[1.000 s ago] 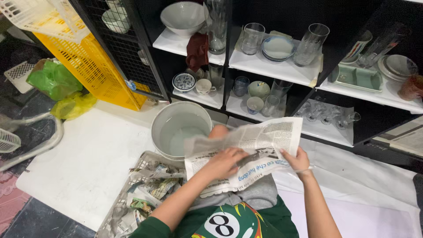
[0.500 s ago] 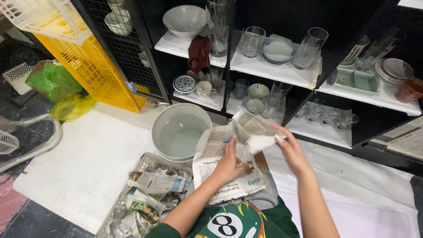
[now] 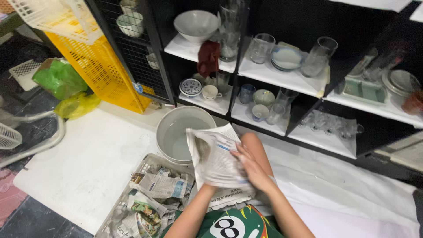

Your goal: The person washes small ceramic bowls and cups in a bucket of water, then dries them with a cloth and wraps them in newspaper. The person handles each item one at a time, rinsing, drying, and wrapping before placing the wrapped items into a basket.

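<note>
A: Since the folded newspaper [image 3: 218,161] covers it, can you see the left hand at all?

B: No. Only the left forearm shows, running up under the paper. Left fingers hidden, so cannot tell if they are clenched or released.

A: Right hand [image 3: 249,165]?

B: Flat on the paper's right side, fingers spread and pressing on the sheet, not curled round it. Blurred a bit, so the thumb is hard to make out.

A: Where is the paper, which way does it run?

B: Over the person's lap, above a bent knee, just beside the grey bucket [image 3: 176,132], its top left corner overlapping the rim. Long axis runs from bottom centre up and slightly left, top edge towards the shelves [image 3: 282,72]. What it wraps, if anything, is hidden.

A: Anything cut off?

B: Basket of crumpled newspaper [image 3: 152,194] is cut by the bottom edge. Yellow crate [image 3: 94,61] and the white crate on it run off the top left. Right end of the shelves is smeared; dishes there are hard to read.

A: Room to move?

B: Open white sheet on the floor [image 3: 88,154] left of the bucket, and more bare sheet to the right of the knee. Basket touches the bucket's lower side. Green bag [image 3: 59,79] sits well apart, at the left by the crate.
</note>
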